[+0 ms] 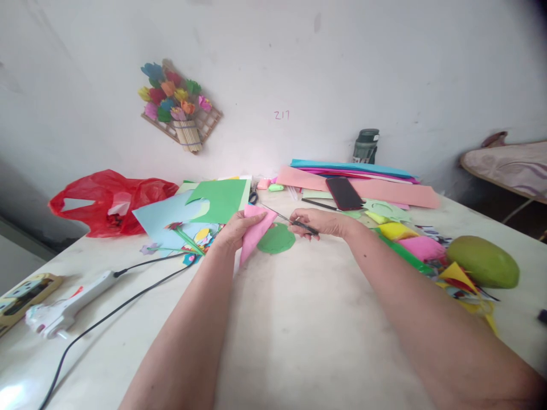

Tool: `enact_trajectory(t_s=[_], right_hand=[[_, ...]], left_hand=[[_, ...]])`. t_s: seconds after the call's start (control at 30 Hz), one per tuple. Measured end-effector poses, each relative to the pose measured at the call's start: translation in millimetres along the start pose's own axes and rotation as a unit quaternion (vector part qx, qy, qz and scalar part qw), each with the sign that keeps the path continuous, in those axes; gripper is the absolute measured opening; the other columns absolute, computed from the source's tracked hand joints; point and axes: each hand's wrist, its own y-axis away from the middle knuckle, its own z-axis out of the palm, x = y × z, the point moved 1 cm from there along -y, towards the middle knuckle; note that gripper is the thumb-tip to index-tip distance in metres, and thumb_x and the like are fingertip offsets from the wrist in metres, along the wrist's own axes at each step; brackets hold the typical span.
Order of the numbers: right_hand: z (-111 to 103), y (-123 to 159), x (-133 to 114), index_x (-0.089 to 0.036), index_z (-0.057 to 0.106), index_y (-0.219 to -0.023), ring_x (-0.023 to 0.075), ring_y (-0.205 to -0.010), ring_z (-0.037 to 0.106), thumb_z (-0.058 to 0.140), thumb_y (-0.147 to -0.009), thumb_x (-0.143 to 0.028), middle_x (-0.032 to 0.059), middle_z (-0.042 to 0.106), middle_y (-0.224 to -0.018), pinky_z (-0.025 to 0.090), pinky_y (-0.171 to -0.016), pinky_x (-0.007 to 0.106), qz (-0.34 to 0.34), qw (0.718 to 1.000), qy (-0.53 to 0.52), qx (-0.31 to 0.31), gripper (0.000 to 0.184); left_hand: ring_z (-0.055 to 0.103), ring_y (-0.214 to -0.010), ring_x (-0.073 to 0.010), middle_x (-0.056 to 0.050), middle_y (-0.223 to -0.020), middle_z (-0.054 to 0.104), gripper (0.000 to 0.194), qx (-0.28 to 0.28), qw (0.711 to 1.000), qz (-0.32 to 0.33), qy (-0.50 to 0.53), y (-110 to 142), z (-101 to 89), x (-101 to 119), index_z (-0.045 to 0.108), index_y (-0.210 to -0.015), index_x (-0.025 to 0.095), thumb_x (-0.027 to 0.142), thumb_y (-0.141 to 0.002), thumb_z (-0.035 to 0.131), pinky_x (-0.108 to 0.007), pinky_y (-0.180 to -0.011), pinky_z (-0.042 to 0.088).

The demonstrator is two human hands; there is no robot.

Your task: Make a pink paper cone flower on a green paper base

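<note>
My left hand [237, 229] pinches a piece of pink paper [253, 236], which slants down toward the table. In my right hand [314, 221] is a pair of scissors [304, 227] with dark handles. The thin blades point left toward the upper edge of the pink paper; whether they touch it I cannot tell. Below and between both hands a round green paper piece [277, 239] with a wavy rim lies flat on the table. Part of its left side is hidden behind the pink paper.
At left are a red plastic bag [115, 199], green paper [217, 200], a white glue gun [77, 304] with a black cord and a power strip [25, 299]. At right lie a phone [344, 193], coloured sheets [397, 191], a green fruit [482, 262] and a dark bottle [366, 147].
</note>
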Motion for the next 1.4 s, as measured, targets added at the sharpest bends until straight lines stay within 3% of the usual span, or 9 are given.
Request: enact_trajectory(t_s=[0.53, 0.7, 1.2, 1.4], right_hand=[[-1.4, 0.8, 2.0, -0.018, 0.05, -0.093, 0.0053, -0.044, 0.034, 0.056, -0.07, -0.048, -0.0073, 0.041, -0.053, 0.023, -0.039, 0.018, -0.012, 0.999, 0.028, 0.015, 0.038], [-1.2, -1.2, 3.4, -0.017, 0.051, -0.088, 0.0051, -0.046, 0.032, 0.058, -0.068, -0.047, -0.008, 0.038, -0.052, 0.024, -0.043, 0.019, -0.043, 0.998, 0.032, 0.029, 0.037], [-1.5, -3.3, 10.4, -0.015, 0.054, -0.085, 0.0041, -0.041, 0.029, 0.063, -0.064, -0.047, -0.0103, 0.036, -0.043, 0.02, -0.044, 0.021, -0.063, 0.997, -0.045, 0.03, 0.039], [-0.8, -5.3, 14.6, -0.015, 0.053, -0.082, 0.0037, -0.038, 0.031, 0.065, -0.064, -0.045, -0.0108, 0.038, -0.04, 0.025, -0.044, 0.02, -0.075, 0.994, -0.069, 0.037, 0.037]], left_hand=[[0.065, -0.063, -0.0178, -0.01, -0.076, 0.069, 0.026, -0.001, 1.0, -0.004, 0.023, -3.2, -5.9, -2.4, 0.065, -0.082, 0.009, 0.021, -0.06, 0.074, -0.025, -0.061, 0.054], [0.065, -0.063, -0.0175, -0.009, -0.075, 0.069, 0.026, 0.005, 1.0, -0.007, 0.024, -3.8, -7.1, -2.5, 0.065, -0.081, 0.009, 0.02, -0.059, 0.074, -0.025, -0.062, 0.054], [0.065, -0.066, -0.0185, -0.01, -0.075, 0.069, 0.025, 0.006, 1.0, -0.003, 0.03, -3.8, -7.8, -3.4, 0.065, -0.081, 0.008, 0.019, -0.06, 0.073, -0.025, -0.062, 0.054], [0.065, -0.061, -0.0169, -0.009, -0.07, 0.068, 0.019, 0.015, 0.999, -0.007, 0.037, 0.2, -5.8, -0.3, 0.065, -0.075, 0.007, 0.018, -0.062, 0.071, -0.023, -0.057, 0.054]])
